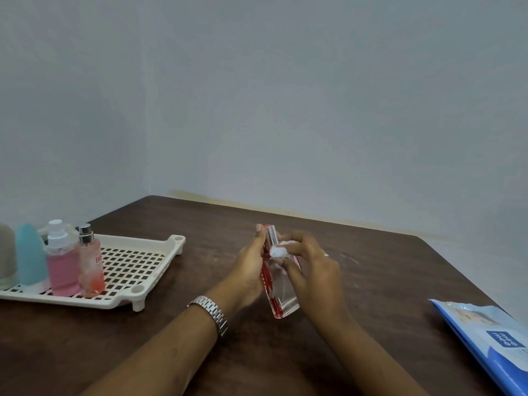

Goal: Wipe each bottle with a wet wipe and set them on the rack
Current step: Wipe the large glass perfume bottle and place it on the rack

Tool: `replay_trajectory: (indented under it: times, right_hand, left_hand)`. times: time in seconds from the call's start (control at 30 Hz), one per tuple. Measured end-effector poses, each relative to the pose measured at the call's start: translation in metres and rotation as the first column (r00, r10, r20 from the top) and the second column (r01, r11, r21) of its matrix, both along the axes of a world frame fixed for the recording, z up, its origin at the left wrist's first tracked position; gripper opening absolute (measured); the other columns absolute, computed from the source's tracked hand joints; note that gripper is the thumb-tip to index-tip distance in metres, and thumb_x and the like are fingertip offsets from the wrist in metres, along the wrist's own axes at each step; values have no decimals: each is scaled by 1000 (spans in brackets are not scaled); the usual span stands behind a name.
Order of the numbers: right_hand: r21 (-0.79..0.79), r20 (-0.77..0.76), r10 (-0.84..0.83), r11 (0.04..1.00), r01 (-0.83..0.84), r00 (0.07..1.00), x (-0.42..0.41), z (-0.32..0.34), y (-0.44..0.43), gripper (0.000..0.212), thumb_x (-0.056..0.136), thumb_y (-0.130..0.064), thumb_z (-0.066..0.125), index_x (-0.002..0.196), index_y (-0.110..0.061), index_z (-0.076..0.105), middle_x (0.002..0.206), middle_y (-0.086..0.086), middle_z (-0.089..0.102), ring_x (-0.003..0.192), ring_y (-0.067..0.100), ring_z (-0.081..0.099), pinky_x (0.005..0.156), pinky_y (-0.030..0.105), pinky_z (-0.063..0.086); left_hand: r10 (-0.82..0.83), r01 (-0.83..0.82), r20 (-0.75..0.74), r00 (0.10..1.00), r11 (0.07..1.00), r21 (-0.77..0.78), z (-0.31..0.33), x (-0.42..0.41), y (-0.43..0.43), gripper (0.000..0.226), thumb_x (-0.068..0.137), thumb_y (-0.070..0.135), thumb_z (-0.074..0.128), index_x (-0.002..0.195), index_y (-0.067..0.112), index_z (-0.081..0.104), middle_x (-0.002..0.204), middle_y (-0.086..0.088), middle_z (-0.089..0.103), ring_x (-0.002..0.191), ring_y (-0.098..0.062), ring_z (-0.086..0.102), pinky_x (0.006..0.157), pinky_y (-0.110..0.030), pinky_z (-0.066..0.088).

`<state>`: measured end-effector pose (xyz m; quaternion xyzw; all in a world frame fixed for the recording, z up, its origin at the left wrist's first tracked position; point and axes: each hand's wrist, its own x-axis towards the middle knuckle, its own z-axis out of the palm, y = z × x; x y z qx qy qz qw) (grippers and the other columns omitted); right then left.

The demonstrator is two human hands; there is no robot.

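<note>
Blue wet-wipe packet (485,335) lies at my right on the dark brown worktop (371,267). Over its middle my left hand (250,270) grips a tilted clear rectangular bottle with red edges (281,290). My right hand (311,270) pinches a white wadded wipe (278,250) against its upper part. The white perforated plastic rack (128,261) stands well apart, left.

On the bench (371,281): rack (137,270) and wipe pack (491,338)
Rack at nine o'clock bears four bottles (63,270); fifth bottle (281,284) at centre; wipe pack at four o'clock.
</note>
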<state>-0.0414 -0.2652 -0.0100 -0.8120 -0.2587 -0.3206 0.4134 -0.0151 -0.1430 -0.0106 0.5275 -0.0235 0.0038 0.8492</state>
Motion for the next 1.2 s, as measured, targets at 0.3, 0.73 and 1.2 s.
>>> replay_trajectory:
  times: [0.3, 0.73, 1.2]
  right_hand:
    - [-303, 259, 24, 951, 57, 966, -3, 0, 5, 19, 79, -11, 60, 92, -14, 73, 97, -1, 71, 93, 6, 59, 87, 11, 40]
    - [-126, 150, -78, 987, 97, 986, 7, -1, -2, 21, 80, -3, 69, 95, -17, 74, 99, -3, 70, 89, 3, 61, 81, 8, 47]
    - [0, 75, -34, 999, 35, 997, 17, -8, -13, 27, 80, -3, 69, 96, -25, 71, 93, -22, 62, 86, -13, 59, 73, 5, 47]
  left_hand:
    - [-53, 53, -6, 999, 999, 3, 3, -6, -2, 65, 97, 53, 30, 105, 0, 66, 106, -17, 70, 96, -28, 66, 82, -35, 54]
    - [-5, 4, -20, 1000, 998, -70, 2, -2, 0, 50, 96, 51, 36, 92, 9, 64, 75, -5, 67, 68, -16, 62, 65, -29, 50]
    - [23, -24, -22, 1000, 999, -34, 2, -2, 0, 54, 97, 51, 35, 84, 10, 68, 87, -12, 70, 80, -26, 65, 78, -40, 52]
